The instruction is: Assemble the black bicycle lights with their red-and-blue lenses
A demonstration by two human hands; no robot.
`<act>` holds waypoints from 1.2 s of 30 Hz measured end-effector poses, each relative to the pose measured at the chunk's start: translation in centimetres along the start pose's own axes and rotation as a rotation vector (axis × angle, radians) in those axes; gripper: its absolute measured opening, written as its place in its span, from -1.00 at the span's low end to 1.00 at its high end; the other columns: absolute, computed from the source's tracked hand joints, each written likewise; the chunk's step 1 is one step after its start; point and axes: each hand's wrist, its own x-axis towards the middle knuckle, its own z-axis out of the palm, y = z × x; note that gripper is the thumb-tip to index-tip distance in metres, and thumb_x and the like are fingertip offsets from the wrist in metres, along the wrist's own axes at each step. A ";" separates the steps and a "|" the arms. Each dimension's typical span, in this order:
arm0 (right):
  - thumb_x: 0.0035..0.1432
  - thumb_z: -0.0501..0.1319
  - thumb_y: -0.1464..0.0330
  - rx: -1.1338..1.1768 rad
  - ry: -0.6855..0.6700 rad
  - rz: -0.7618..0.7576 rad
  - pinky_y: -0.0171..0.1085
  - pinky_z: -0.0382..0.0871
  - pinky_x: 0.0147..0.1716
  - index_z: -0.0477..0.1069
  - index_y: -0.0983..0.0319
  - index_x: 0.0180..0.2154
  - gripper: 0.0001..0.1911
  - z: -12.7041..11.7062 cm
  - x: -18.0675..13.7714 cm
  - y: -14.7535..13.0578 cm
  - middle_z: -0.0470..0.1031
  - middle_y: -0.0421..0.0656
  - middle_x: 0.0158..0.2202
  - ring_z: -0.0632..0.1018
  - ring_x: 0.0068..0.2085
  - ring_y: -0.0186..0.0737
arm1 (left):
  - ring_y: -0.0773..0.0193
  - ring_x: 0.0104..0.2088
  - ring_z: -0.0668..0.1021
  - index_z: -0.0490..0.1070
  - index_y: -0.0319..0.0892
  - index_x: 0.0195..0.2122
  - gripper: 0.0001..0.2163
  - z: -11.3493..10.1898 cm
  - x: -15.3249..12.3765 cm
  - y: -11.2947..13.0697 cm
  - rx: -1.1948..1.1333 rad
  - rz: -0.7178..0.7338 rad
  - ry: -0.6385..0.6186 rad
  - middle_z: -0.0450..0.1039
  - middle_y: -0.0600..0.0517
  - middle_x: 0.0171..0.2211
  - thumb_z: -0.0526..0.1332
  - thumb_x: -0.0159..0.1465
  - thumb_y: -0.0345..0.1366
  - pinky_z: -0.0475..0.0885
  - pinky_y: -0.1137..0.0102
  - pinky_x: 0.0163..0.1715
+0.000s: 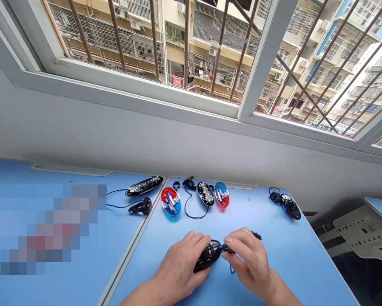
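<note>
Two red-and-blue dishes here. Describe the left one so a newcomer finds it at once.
Start at the blue table under the window, the one below the left hand. Near that table's far left corner, an oval dish holds batteries. Its red half lies toward the window, its blue half away from it; the similar dish to its right has this reversed.

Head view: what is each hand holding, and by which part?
Left hand: glossy black oval device, around its left side. Right hand: small black piece, gripped part partly hidden.
</note>
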 end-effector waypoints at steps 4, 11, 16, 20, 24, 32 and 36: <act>0.29 0.13 0.50 -0.075 -0.038 0.042 -0.25 0.44 -0.46 0.16 0.08 0.22 -0.49 0.2 0.9 0.1 0.48 -0.13 -0.34 0.47 -0.40 -0.22 | 0.06 -0.20 0.45 0.28 -0.04 -0.11 -0.62 0.1 0.2 -0.2 0.005 -0.010 0.010 0.46 0.04 -0.20 0.16 0.02 -0.44 0.35 0.27 -0.29; 0.32 0.06 0.50 0.065 -0.194 0.146 -0.19 0.54 -0.28 0.19 0.16 0.20 -0.56 -1.6 2.3 0.1 0.50 0.00 -0.07 0.53 -0.16 -0.15 | 0.08 -0.23 0.45 0.30 -0.08 -0.17 -0.70 -0.6 0.1 0.2 0.001 -0.029 -0.011 0.45 0.03 -0.26 0.16 0.03 -0.42 0.35 0.28 -0.29; 0.30 0.15 0.43 0.035 -0.143 0.208 -0.25 0.52 -0.39 0.24 0.13 0.13 -0.62 -1.1 1.8 0.2 0.52 -0.09 -0.22 0.53 -0.27 -0.19 | 0.07 -0.22 0.45 0.31 -0.09 -0.15 -0.68 -0.6 0.1 0.4 0.013 -0.025 -0.014 0.45 0.01 -0.23 0.16 0.04 -0.43 0.35 0.28 -0.29; 0.28 0.12 0.52 -0.026 -0.065 0.171 -0.24 0.48 -0.41 0.27 0.12 0.13 -0.59 -0.3 1.6 0.3 0.49 -0.12 -0.29 0.49 -0.33 -0.22 | 0.07 -0.23 0.44 0.30 -0.07 -0.14 -0.66 0.0 0.1 -0.1 0.020 -0.002 0.000 0.44 0.02 -0.23 0.17 0.02 -0.44 0.34 0.28 -0.31; 0.27 0.07 0.59 0.087 -0.132 0.142 -0.22 0.50 -0.29 0.22 0.13 0.17 -0.51 -0.8 1.7 0.5 0.52 -0.08 -0.18 0.52 -0.24 -0.21 | 0.07 -0.24 0.44 0.30 -0.09 -0.16 -0.68 -0.2 0.1 -0.1 0.009 0.007 -0.001 0.44 0.02 -0.24 0.17 0.02 -0.44 0.35 0.28 -0.31; 0.25 0.07 0.54 0.222 -0.133 0.174 -0.14 0.47 -0.25 0.23 0.17 0.08 -0.62 -0.4 1.5 0.3 0.45 -0.04 -0.14 0.48 -0.18 -0.14 | 0.07 -0.25 0.44 0.31 -0.09 -0.16 -0.68 -0.4 0.1 0.1 -0.013 0.014 -0.006 0.45 0.03 -0.25 0.16 0.04 -0.47 0.35 0.28 -0.31; 0.26 0.19 0.41 0.077 -0.029 0.117 -0.19 0.41 -0.41 0.30 0.14 0.02 -0.71 0.1 1.5 0.4 0.36 -0.10 -0.29 0.40 -0.32 -0.17 | 0.07 -0.25 0.43 0.31 -0.08 -0.16 -0.69 0.2 0.1 -0.2 -0.014 0.034 0.016 0.44 0.04 -0.26 0.17 0.04 -0.46 0.34 0.28 -0.33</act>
